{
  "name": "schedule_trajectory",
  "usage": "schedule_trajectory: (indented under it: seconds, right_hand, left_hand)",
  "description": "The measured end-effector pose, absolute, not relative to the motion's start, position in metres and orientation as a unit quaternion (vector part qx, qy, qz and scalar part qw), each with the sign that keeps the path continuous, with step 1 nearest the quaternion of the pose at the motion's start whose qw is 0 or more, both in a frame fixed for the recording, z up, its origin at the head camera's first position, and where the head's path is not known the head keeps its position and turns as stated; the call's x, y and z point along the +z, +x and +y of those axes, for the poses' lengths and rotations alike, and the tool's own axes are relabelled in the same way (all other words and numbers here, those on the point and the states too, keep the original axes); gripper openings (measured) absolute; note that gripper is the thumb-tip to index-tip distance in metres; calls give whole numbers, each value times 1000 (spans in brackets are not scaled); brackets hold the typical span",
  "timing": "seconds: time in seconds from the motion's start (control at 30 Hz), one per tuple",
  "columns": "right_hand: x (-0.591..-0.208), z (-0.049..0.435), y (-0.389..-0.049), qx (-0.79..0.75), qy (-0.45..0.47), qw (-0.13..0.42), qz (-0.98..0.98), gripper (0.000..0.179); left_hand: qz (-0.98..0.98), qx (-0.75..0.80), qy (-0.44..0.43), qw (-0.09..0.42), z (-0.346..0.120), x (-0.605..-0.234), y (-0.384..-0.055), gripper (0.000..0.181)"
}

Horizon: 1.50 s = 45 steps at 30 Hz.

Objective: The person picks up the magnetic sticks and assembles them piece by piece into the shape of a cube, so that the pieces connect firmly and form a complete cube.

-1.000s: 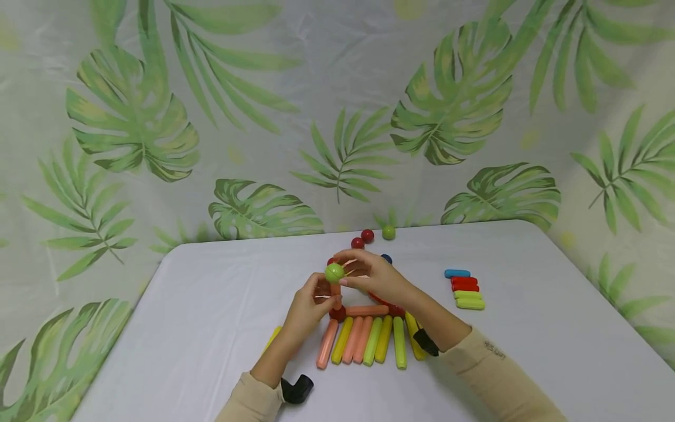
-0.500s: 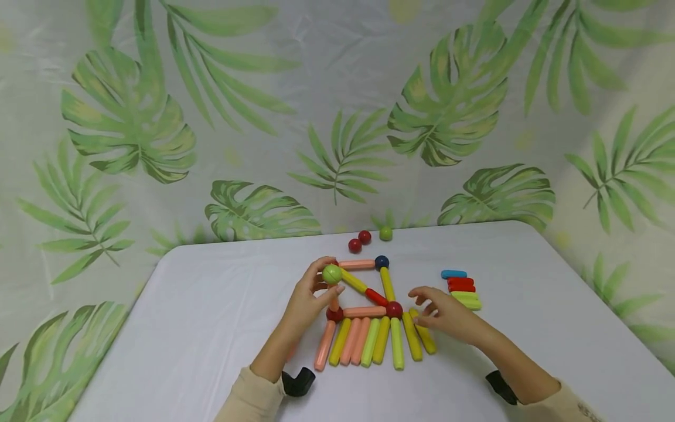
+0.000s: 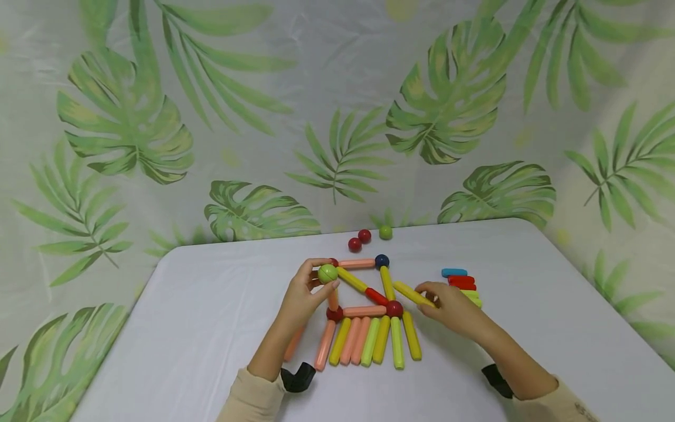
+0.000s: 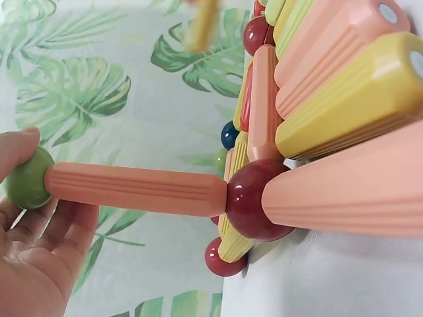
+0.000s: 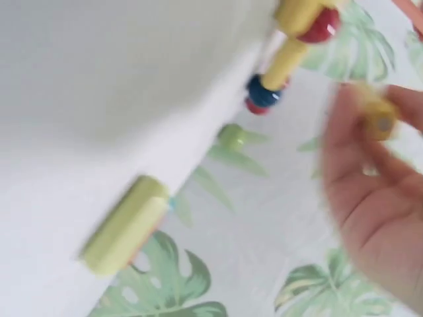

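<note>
My left hand pinches a light green ball between thumb and fingers. That ball caps an upright pink magnetic rod, whose lower end meets a dark red ball at the near left corner of a flat frame. Pink rods, yellow rods and a short red rod link this frame, with a blue ball at its far right corner and a red ball at the near right. Beyond that corner, my right hand holds a yellow magnetic rod in the air, tilted; it is blurred in the right wrist view.
Several loose pink, yellow and lime rods lie in a row before the frame. Short blue, red and lime rods lie at the right. Two red balls and a green ball sit near the table's far edge.
The right hand has left the green ball, moved right and lifted a yellow rod from the row's right end. The left hand stays at the green ball.
</note>
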State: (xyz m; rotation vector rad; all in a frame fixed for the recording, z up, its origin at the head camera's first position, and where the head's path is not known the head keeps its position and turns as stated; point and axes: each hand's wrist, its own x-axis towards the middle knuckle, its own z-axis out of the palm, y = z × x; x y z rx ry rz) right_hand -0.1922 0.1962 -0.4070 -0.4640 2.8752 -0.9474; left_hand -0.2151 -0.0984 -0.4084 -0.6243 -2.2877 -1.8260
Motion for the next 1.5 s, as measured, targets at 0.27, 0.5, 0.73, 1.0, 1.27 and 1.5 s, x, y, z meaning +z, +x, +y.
schedule_trajectory:
  seconds: [0.27,0.5,0.73,1.0,1.27,1.5]
  right_hand:
    - [-377,163,-209,-402,-277,-26,873,29]
    - [-366,143,-219,-398,-319,-12,860,28]
    - [-365,140,-221,-414,-325,-8,850,30]
    - [-368,139,-229,-469,-321,0,823,30]
    - [-404,163,-311,-513,-215,-64,829,33]
    - [-435,168,-356,-432,-150,-15,889,41]
  left_hand:
    - [-771,-593,-215,81,-100,-408,-215,40]
    - [-776,-586,-222,71,-101,-406,-213,41]
    - [-795,-554,-239,63,-96,-376,-199,38]
    - [-836,-483,-254,54,-95,-391,-221,29]
    - [-828,-499,-253,33,-105,-394,-223,24]
    - [-822,-499,-273,16,-105,-392,-222,24]
